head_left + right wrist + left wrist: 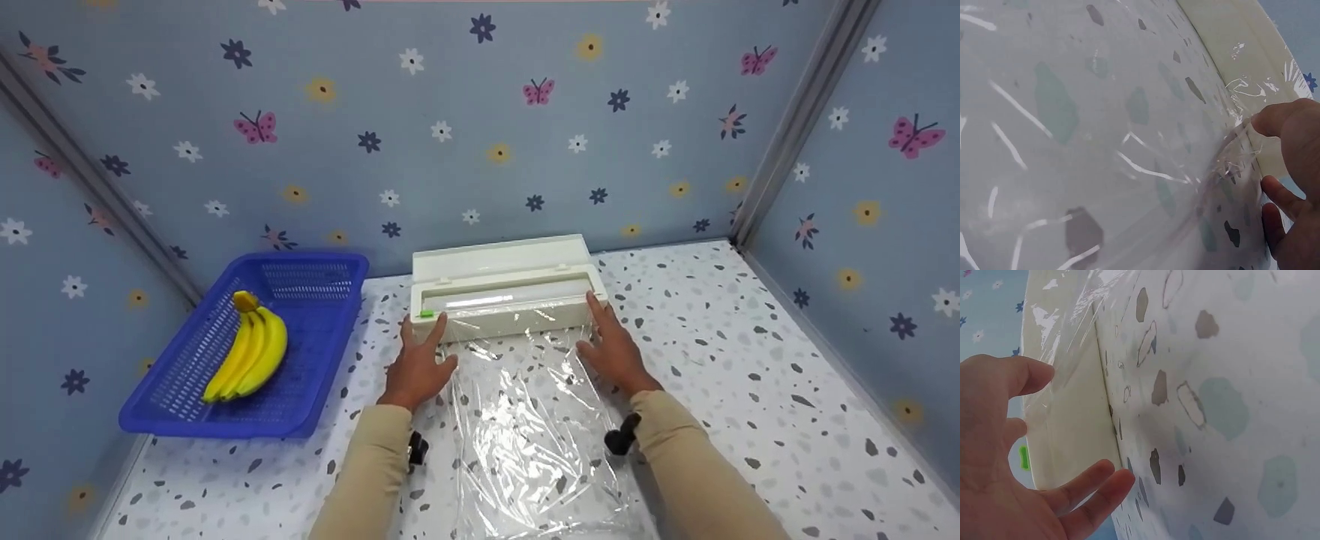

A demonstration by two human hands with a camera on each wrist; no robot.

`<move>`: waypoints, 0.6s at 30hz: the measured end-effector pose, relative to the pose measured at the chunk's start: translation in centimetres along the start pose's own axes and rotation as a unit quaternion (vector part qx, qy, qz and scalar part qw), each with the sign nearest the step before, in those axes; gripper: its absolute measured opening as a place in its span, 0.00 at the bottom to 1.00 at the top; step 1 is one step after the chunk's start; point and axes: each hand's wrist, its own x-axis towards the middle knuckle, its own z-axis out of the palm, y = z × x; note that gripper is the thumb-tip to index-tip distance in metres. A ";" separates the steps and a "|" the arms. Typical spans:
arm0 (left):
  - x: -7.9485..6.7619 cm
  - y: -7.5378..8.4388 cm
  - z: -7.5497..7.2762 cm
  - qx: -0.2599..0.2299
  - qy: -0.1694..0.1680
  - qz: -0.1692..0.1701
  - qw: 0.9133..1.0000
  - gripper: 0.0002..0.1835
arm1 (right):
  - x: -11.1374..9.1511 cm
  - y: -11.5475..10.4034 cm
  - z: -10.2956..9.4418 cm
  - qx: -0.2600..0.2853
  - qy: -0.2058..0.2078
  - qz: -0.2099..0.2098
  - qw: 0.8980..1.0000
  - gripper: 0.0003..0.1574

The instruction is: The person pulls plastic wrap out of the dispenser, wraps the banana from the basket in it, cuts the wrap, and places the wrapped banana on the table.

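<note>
A white cling film dispenser stands against the back wall with its lid raised and a film roll inside. From it, a clear sheet of cling film runs toward me over the tabletop. My left hand is at the box's front left corner, fingers spread, close to a green tab. At the front right corner, my right hand rests its fingers on the box. Its thumb meets the film's crumpled edge in the right wrist view. Neither hand's fingers are curled round anything.
On the left sits a blue plastic basket with a bunch of bananas in it. Flower-patterned walls enclose the back and both sides of the speckled white table.
</note>
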 end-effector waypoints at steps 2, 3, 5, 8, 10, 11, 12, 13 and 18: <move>0.1 -0.2 0.1 -0.015 0.004 0.001 1.000 0.40 | 0.0 -0.1 0.1 -0.002 -0.002 0.004 1.000 0.58; 0.1 -0.3 0.1 -0.028 0.007 0.000 1.000 0.39 | 0.0 -0.2 0.1 -0.002 -0.004 0.006 1.000 0.58; 0.2 -0.4 0.4 -0.067 0.019 -0.007 0.998 0.36 | 0.0 -0.3 0.1 -0.001 -0.006 0.010 1.000 0.58; 0.7 -0.5 0.9 -0.144 0.065 -0.030 0.987 0.27 | -0.1 -0.3 0.0 -0.005 -0.010 0.014 1.000 0.57; 1.2 -0.5 1.1 -0.193 0.108 -0.056 0.974 0.21 | -0.1 -0.3 -0.1 -0.007 -0.012 0.016 1.000 0.57; 1.5 -0.4 1.1 -0.216 0.128 -0.072 0.965 0.19 | -0.1 -0.3 -0.1 -0.008 -0.013 0.016 1.000 0.57; 1.8 -0.4 1.2 -0.233 0.147 -0.086 0.958 0.18 | -0.1 -0.3 -0.1 -0.004 -0.014 0.016 1.000 0.57; 2.1 -0.4 1.1 -0.244 0.161 -0.102 0.951 0.19 | -0.2 -0.3 -0.1 0.000 -0.015 0.015 1.000 0.57; 3.3 -0.1 1.0 -0.261 0.167 -0.152 0.939 0.33 | -0.2 -0.3 -0.4 0.027 -0.020 0.006 0.999 0.57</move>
